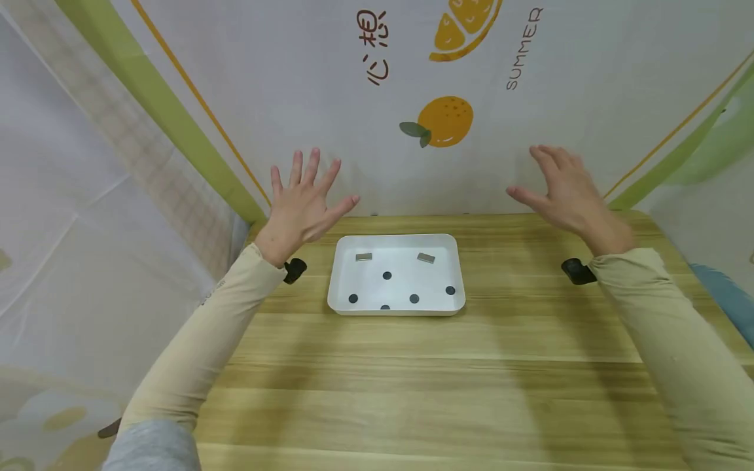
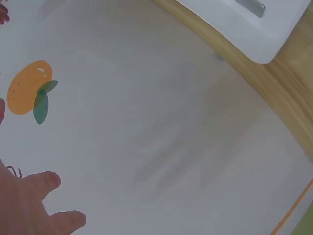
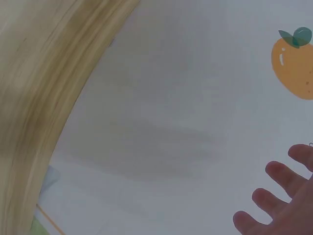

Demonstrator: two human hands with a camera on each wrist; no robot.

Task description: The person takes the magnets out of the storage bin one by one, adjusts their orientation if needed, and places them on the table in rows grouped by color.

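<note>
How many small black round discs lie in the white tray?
5, all in the white tray: centre, front left, front edge, front middle, right.

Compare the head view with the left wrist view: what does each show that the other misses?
Only the head view shows both hands raised with fingers spread, the left hand and the right hand, holding nothing, plus the five dark round discs in the white tray and the second metal bar. Only the left wrist view shows the hand's shadow on the backdrop. Both share the tray's corner, one metal bar, the wooden table, the printed orange and the left hand's fingers.
</note>
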